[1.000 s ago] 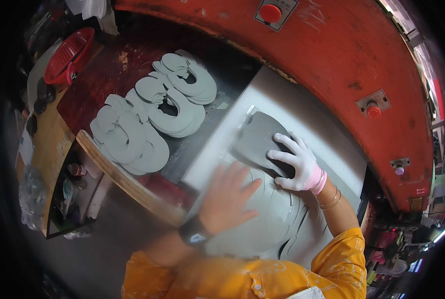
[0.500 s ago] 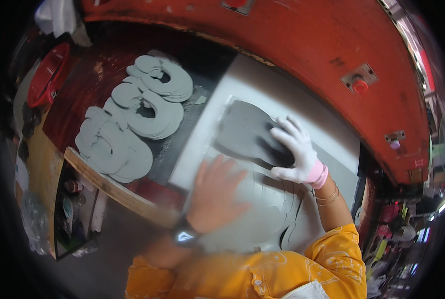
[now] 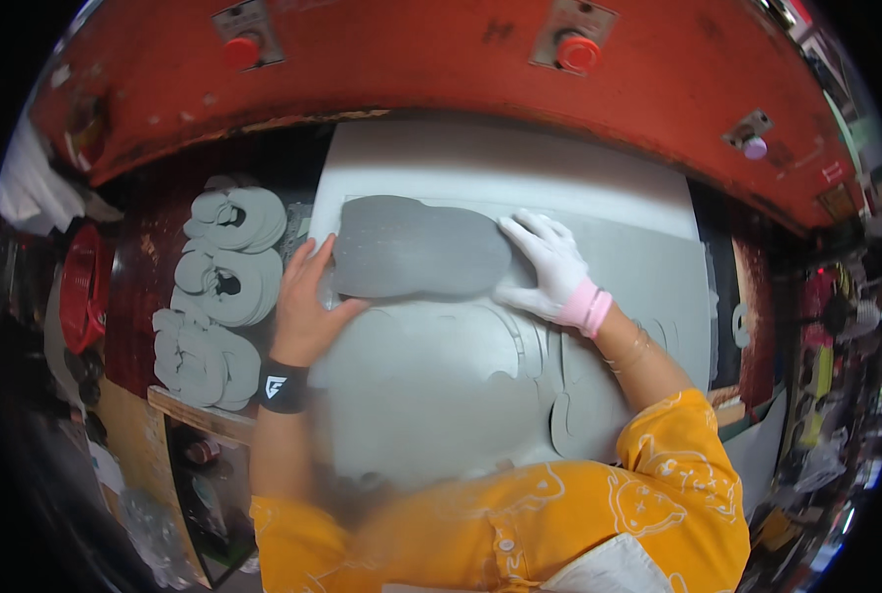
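A dark grey, sole-shaped cutting die [image 3: 421,247] lies lengthwise on a grey sheet [image 3: 411,381]. My bare left hand [image 3: 307,311] grips its left end, fingers along the far side of that end and thumb at the near edge. At the right end, my right hand [image 3: 549,267] in a white glove with a pink cuff holds it between spread thumb and fingers. Curved cut lines and loose slivers mark the sheet nearer to me. The undersides of the die and the fingertips are partly hidden.
A white board [image 3: 500,148] lies under the sheet. A red machine beam [image 3: 411,69] with push buttons spans the far side. Stacks of grey curved cut pieces [image 3: 233,287] stand at left, beyond a wooden edge strip [image 3: 199,415]. A red basket [image 3: 83,287] is farther left.
My left hand has moved up to the die's left end and taken hold. The die now lies straighter across the sheet. The view has turned, so the red beam appears more level.
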Motion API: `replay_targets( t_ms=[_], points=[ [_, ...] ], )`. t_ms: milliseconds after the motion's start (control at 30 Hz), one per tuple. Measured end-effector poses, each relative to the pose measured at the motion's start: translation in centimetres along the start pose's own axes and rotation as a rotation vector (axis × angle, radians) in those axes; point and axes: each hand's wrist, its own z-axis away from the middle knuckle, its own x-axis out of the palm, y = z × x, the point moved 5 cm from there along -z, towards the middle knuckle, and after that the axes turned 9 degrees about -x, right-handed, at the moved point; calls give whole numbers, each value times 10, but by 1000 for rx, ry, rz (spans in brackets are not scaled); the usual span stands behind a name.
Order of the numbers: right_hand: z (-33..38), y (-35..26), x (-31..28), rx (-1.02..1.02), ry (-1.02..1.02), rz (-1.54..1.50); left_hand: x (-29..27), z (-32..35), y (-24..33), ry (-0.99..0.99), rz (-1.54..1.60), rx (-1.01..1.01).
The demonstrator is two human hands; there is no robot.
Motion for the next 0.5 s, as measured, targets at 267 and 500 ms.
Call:
replay_targets(
  t_ms=[267, 500],
  points=[
    [-3, -17, -10, -139, 171, -65, -1, 2, -6, 15, 62, -48],
    [-2, -8, -9, -99, 116, -122, -1, 0, -2, 23, 48, -51]
  ],
)
